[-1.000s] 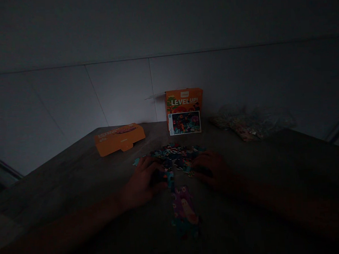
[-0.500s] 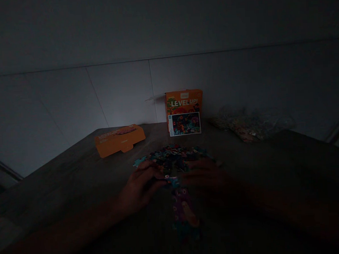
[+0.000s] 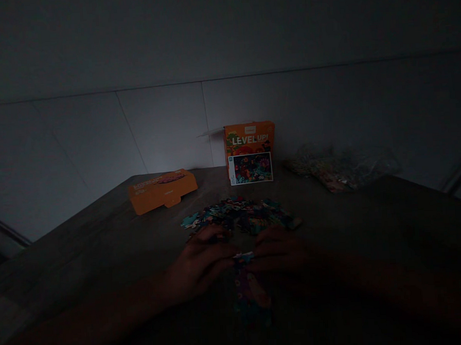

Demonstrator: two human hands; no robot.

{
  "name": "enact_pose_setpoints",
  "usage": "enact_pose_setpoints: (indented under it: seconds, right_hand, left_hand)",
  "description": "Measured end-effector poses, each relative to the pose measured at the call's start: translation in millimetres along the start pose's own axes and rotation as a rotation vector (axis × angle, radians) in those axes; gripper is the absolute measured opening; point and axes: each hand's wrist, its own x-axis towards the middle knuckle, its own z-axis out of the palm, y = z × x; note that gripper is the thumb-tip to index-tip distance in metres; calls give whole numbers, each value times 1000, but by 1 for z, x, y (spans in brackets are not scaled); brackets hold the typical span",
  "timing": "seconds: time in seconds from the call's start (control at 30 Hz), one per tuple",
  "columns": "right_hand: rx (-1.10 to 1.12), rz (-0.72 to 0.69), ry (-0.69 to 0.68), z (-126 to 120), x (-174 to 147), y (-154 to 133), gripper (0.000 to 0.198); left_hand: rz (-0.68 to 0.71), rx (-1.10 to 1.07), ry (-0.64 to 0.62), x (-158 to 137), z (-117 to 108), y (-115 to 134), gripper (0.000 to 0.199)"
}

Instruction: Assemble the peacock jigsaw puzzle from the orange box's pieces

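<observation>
Lighting is poor; I am standing by a grey desk (image 3: 102,236) and finding both hands working close together. The left hand (image 3: 199,264) is resting its fingertips at the near-left edge of a small blue-and-white cardboard puzzle piece (image 3: 246,255); the right hand (image 3: 281,249) is reaching its fingers to the other side. Whether either set of fingers is gripping or merely pressing, I cannot tell. The piece is lying at the far end of a joined purple-and-teal puzzle strip (image 3: 254,289). In my judgement, good practice is lining up tab and socket, keeping the strip flat, and pressing straight down without forcing.

Containers: an upright orange cardboard box lettered LEVEL UP! (image 3: 251,133) is standing behind a white-bordered picture card (image 3: 251,169); its contents are not showing. A low orange cardboard box (image 3: 164,194) is lying leftward, inside unseen. Clear plastic bags (image 3: 341,174) are apparently holding printed pieces, too dim to identify. A multicoloured heap of loose pieces (image 3: 232,208) is lying beyond the hands.
</observation>
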Motion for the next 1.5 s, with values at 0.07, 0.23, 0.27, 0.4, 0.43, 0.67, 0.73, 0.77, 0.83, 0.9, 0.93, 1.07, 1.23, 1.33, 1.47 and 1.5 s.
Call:
enact_pose_setpoints:
  seconds: [0.07, 0.23, 0.27, 0.4, 0.43, 0.67, 0.73, 0.77, 0.83, 0.9, 0.93, 1.07, 1.23, 1.33, 1.47, 1.5]
  right_hand:
    - [27, -11, -12, 1, 0, 1, 39]
    - [133, 36, 143, 1, -5, 5, 26]
    - [147, 83, 200, 1, -6, 6, 21]
    - [173, 342, 372, 2, -12, 14, 15]
    - [177, 392, 382, 3, -14, 15, 15]
    - [174, 395, 149, 9, -17, 17, 23]
    - [163, 401, 114, 9, -18, 16, 25]
    - [160, 409, 102, 9, -18, 15, 26]
    - [155, 416, 82, 10, -18, 15, 27]
    - [144, 413, 72, 10, -19, 14, 27]
    - [137, 411, 72, 10, -19, 14, 27]
    - [131, 428, 106, 11, -17, 14, 24]
    - [128, 479, 204, 12, -16, 17, 23]
    - [113, 488, 245, 13, -17, 16, 25]
    - [104, 513, 244, 12, -18, 13, 35]
    - [114, 515, 226, 12, -18, 13, 38]
  left_hand:
    - [-9, -18, -8, -1, 0, 0, 21]
    - [-56, -96, -103, 2, -3, 5, 22]
    - [-72, -99, -133, 4, -5, 7, 27]
    - [17, -148, -285, 15, -10, 13, 35]
    - [56, -170, -316, 17, -11, 14, 34]
    - [82, -198, -362, 19, -9, 12, 37]
    - [80, -191, -367, 18, -8, 11, 41]
    - [80, -192, -369, 18, -8, 11, 42]
    - [79, -197, -373, 19, -8, 11, 42]
    - [74, -189, -371, 19, -10, 12, 41]
    - [69, -179, -374, 20, -11, 13, 40]
    - [59, -149, -396, 21, -15, 16, 37]
    - [163, -190, -481, 24, -15, 16, 38]
    - [187, -194, -420, 22, -12, 13, 33]
    - [232, -179, -299, 18, -9, 11, 24]
    - [258, -184, -281, 17, -8, 11, 22]
